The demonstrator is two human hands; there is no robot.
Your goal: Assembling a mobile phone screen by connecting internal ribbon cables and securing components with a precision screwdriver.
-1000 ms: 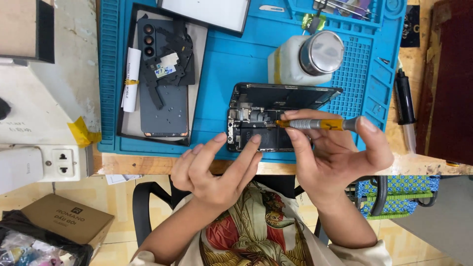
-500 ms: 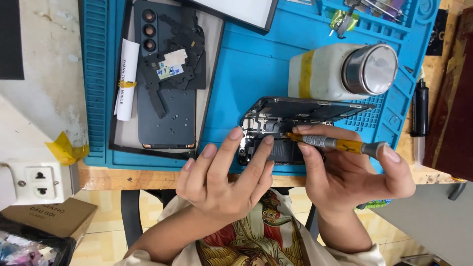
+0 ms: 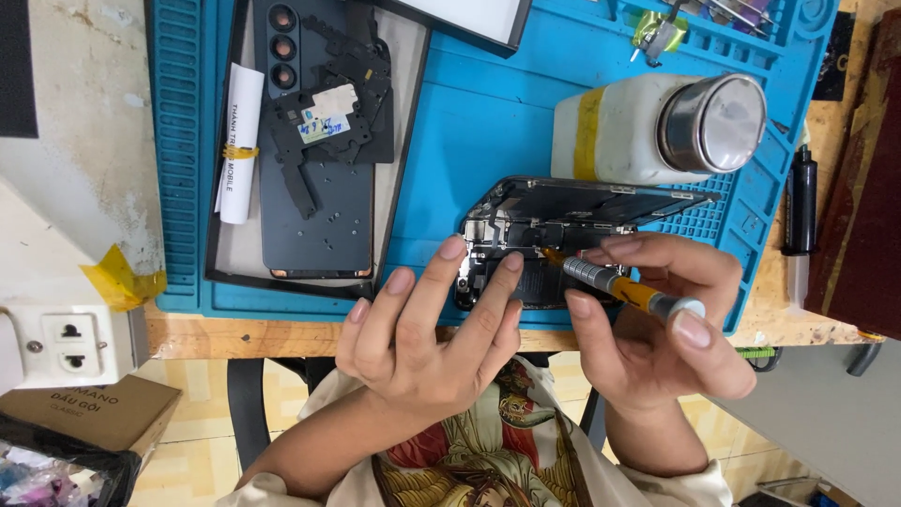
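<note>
From my view, a white rolled paper label (image 3: 236,141) with a yellow band lies at the upper left, beside a dark back cover (image 3: 319,202) that carries black frame pieces and a small white sticker, all in a shallow black tray (image 3: 218,253). At the upper right a white plastic bottle (image 3: 619,127) with a yellow stripe and a shiny metal cap lies on its side. A brown cardboard box (image 3: 89,413) sits at the lower left, under a white wall socket (image 3: 66,345) with a scrap of yellow tape above it. The ribbed blue mat (image 3: 488,113) covers a worn wooden surface (image 3: 253,333). The opened phone (image 3: 554,239) lies at the centre of the frame, near the mat's lower edge, its screen lifted like a lid over the metal innards. My left hand (image 3: 427,338) is spread flat, with fingertips pressing on the phone's left end. My right hand (image 3: 657,329) is closed around a screwdriver (image 3: 610,282) with a knurled metal neck and yellow grip, forefinger on its end cap, the tip set into the phone's middle. A black pen (image 3: 801,202) lies at the right edge.
</note>
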